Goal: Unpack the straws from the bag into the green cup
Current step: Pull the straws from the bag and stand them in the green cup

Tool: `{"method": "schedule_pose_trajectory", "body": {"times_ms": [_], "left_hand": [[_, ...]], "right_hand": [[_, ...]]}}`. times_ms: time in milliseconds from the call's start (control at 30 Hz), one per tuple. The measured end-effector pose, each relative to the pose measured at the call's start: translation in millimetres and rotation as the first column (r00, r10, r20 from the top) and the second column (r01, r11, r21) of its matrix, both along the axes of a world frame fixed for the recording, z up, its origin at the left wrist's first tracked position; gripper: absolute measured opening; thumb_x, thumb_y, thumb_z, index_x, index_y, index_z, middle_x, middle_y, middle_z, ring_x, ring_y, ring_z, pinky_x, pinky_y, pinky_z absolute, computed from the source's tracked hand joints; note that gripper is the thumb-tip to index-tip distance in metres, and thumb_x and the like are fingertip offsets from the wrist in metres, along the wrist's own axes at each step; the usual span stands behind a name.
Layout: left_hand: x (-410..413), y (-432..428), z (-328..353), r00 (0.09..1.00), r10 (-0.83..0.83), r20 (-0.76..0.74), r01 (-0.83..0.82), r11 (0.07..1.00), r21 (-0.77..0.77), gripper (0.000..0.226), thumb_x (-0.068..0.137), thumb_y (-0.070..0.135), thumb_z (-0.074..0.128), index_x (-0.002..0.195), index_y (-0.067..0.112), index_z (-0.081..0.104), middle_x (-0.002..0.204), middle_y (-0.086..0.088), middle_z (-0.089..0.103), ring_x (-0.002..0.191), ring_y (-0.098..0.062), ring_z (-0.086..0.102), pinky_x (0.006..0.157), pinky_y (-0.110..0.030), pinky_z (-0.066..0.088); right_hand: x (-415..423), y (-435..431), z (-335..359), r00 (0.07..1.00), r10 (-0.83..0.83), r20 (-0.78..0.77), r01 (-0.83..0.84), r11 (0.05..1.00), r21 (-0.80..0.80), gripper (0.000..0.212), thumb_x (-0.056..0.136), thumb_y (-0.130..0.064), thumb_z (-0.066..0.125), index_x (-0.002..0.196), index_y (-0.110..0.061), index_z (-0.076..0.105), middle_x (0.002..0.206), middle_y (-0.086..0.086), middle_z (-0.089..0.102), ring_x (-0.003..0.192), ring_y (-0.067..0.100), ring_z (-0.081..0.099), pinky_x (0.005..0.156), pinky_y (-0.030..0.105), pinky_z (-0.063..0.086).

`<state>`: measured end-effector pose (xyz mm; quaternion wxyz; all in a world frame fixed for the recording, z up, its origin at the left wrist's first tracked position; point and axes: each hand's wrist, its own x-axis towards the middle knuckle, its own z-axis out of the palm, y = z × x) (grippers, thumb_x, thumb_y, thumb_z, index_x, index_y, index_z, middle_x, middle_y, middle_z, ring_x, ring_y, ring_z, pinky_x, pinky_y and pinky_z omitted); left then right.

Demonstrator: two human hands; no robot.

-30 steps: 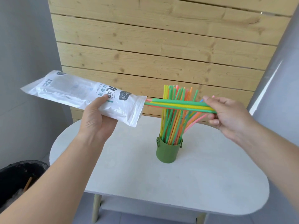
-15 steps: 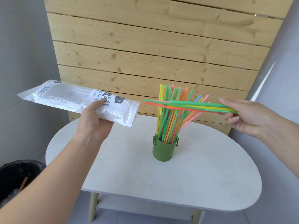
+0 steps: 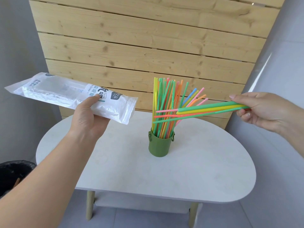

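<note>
Left hand (image 3: 87, 116) grips the bag (image 3: 54, 94) over the desk's (image 3: 197, 170) left rear edge, thumb on top, mouth toward the middle. Right hand (image 3: 259, 109) pinches one end of a bundle (image 3: 205, 109) of green, yellow, orange and pink straws. Bundle is near level, its free ends crossing the straws (image 3: 166, 99) standing in the cup (image 3: 160, 145). Cup stands upright near the desk's rear middle. Bin (image 3: 14, 173) sits on the floor off the left edge. Wood panel (image 3: 148, 46) stands behind.

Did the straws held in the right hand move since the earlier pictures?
Yes. Judged against the green cup, the held straws moved to the right, away from the bag.
</note>
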<state>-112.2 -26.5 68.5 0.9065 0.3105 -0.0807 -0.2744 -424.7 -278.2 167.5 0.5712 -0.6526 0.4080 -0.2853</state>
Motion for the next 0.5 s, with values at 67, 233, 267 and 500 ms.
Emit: {"method": "schedule_pose_trajectory", "body": {"times_ms": [67, 233, 267, 500], "left_hand": [[-2, -1, 0, 1.000, -0.004, 0.008, 0.004, 1.000, 0.007, 0.013, 0.097, 0.000, 0.058, 0.093, 0.009, 0.067, 0.098, -0.009, 0.075, 0.100, -0.032, 0.076, 0.103, -0.052, 0.056], [-4, -3, -1, 1.000, -0.012, 0.011, 0.012, 1.000, 0.009, 0.013, 0.098, -0.001, 0.058, 0.097, 0.009, 0.066, 0.097, -0.009, 0.075, 0.101, -0.032, 0.075, 0.101, -0.052, 0.057], [-4, -3, -1, 1.000, -0.011, 0.010, 0.011, 1.000, 0.009, 0.013, 0.098, -0.001, 0.058, 0.098, 0.009, 0.066, 0.095, -0.008, 0.075, 0.100, -0.032, 0.075, 0.100, -0.052, 0.058], [-3, -3, -2, 1.000, -0.022, 0.020, 0.021, 1.000, 0.017, 0.012, 0.098, 0.001, 0.058, 0.099, 0.009, 0.066, 0.108, -0.010, 0.071, 0.106, -0.033, 0.073, 0.105, -0.051, 0.055]], "right_hand": [[1, 1, 1, 1.000, -0.007, -0.029, 0.005, 0.998, -0.062, 0.017, 0.087, -0.021, 0.075, 0.092, -0.007, 0.067, 0.076, 0.007, 0.054, 0.039, 0.006, 0.047, 0.034, 0.014, 0.039], [14, 6, 4, 0.997, -0.038, -0.065, 0.025, 0.980, -0.196, 0.018, 0.085, -0.020, 0.079, 0.080, -0.010, 0.065, 0.065, 0.005, 0.055, 0.035, 0.004, 0.049, 0.035, 0.013, 0.043], [17, 7, 5, 0.997, -0.041, -0.072, 0.025, 0.976, -0.218, 0.018, 0.085, -0.020, 0.079, 0.080, -0.010, 0.065, 0.063, 0.004, 0.055, 0.035, 0.004, 0.050, 0.036, 0.014, 0.043], [33, 12, 13, 0.993, -0.069, -0.093, 0.034, 0.940, -0.338, 0.021, 0.081, -0.021, 0.084, 0.076, -0.011, 0.066, 0.059, 0.004, 0.060, 0.036, 0.003, 0.052, 0.038, 0.015, 0.046]]}}
